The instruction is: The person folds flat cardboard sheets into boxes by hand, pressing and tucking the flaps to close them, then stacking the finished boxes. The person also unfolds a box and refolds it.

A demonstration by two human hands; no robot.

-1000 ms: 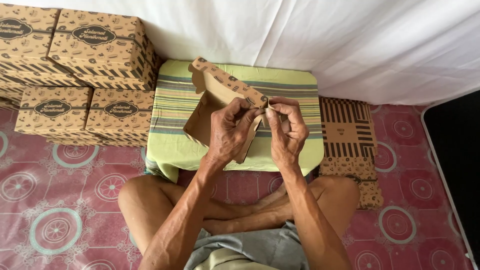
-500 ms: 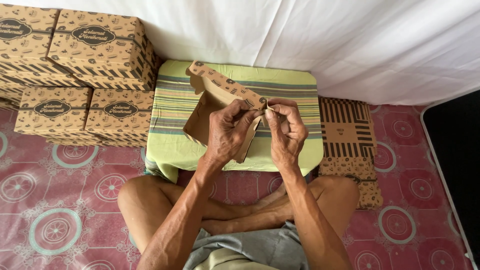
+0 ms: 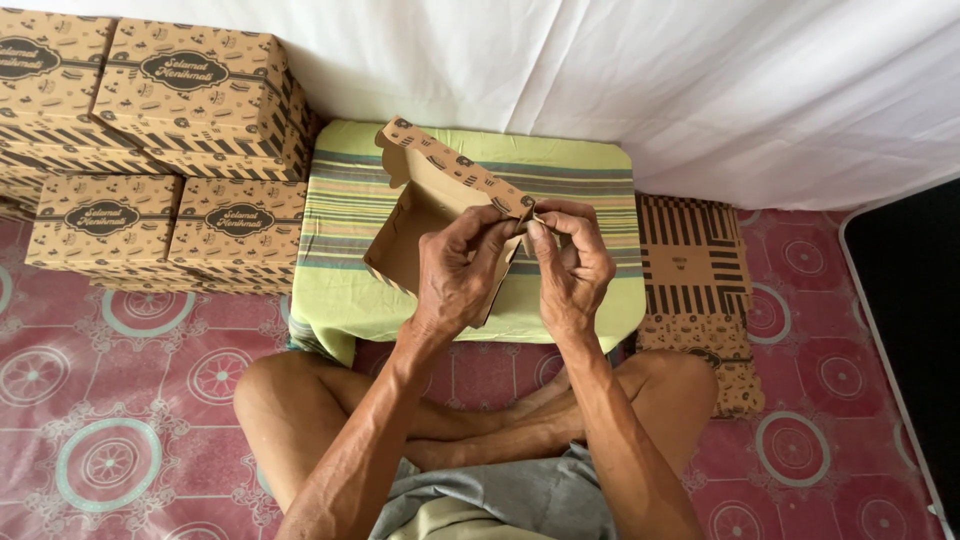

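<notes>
L hand (image 3: 462,275) & R hand (image 3: 572,270) grips pinching corner of half-folded cardboard box (image 3: 425,220) over striped cushion (image 3: 575,175).

home floor | patterned vinyl mat (image 3: 120,400) | stacked printed boxes (image 3: 150,150)

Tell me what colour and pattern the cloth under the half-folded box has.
The cloth is light green with bands of darker stripes, best seen in the head view.

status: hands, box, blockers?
Left hand and right hand both pinching a corner of the half-folded cardboard box. Box over green striped cushion. Nothing blocking.
</notes>
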